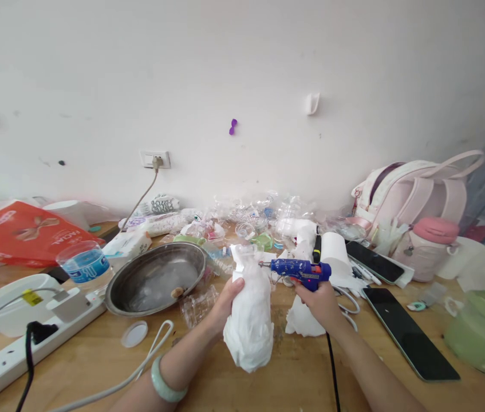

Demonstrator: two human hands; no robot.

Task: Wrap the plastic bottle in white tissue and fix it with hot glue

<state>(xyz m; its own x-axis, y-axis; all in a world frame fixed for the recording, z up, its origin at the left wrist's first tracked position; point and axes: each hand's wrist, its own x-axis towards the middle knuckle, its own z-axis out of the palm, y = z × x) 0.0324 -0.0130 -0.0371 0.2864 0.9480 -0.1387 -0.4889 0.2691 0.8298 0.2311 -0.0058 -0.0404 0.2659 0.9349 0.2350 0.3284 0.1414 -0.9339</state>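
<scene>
My left hand (225, 300) is closed round a clear plastic bottle wrapped in white tissue (249, 315), holding it upright over the wooden table (294, 377). A pale green bangle sits on that wrist. My right hand (317, 297) grips a blue hot glue gun (298, 269). Its nozzle points left and touches the tissue near the bottle's top. The gun's black cord runs down along my right forearm.
A steel bowl (156, 277) lies left of the bottle, beside a water bottle (85, 266) and a white power strip (31, 337). Cut plastic bottles (251, 214) pile by the wall. At right: tissue roll (334, 249), two phones (409, 332), pink backpack (414, 189), green bowl (482, 332).
</scene>
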